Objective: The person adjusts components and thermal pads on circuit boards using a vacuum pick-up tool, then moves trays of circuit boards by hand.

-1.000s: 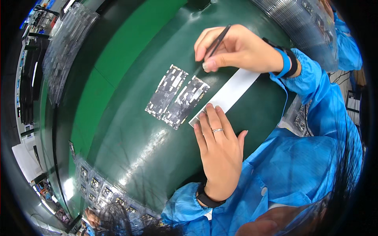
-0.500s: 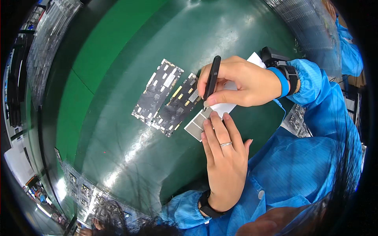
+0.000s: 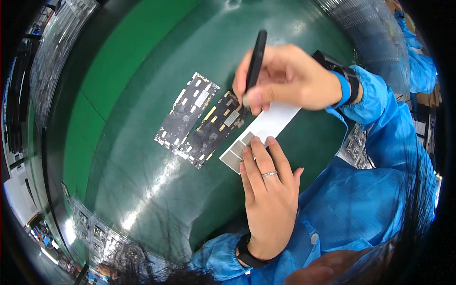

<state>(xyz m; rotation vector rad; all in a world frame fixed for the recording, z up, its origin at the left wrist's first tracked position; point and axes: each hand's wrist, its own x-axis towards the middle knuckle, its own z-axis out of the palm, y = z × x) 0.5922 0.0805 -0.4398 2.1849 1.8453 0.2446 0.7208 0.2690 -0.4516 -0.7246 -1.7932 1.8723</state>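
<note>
My right hand [image 3: 292,78] grips a black pen-shaped tool [image 3: 257,59] between thumb and fingers, raised and slightly blurred; its lower tip is hidden by the fingers. Below it lies a dark circuit board [image 3: 211,130] with yellow and pale parts. A second dark circuit board [image 3: 187,111] lies along its left side, meeting it at the near end. A small pale patch [image 3: 240,123], too blurred to name, shows at the right board's edge. My left hand [image 3: 271,204], fingers stretched out, presses flat on a white strip [image 3: 278,118] bearing grey rectangular pads [image 3: 233,156].
The boards and strip lie on a dark green mat [image 3: 142,118]. A black device [image 3: 325,59] stands behind my right wrist. Clear plastic trays [image 3: 365,28] are stacked at the far right, with more trays [image 3: 97,232] at the near left. Another person's blue sleeve [image 3: 420,66] shows at the right edge.
My right hand with the black tool has lifted off the strip and moved up and away, uncovering more of the strip. My left hand stays nearly in place.
</note>
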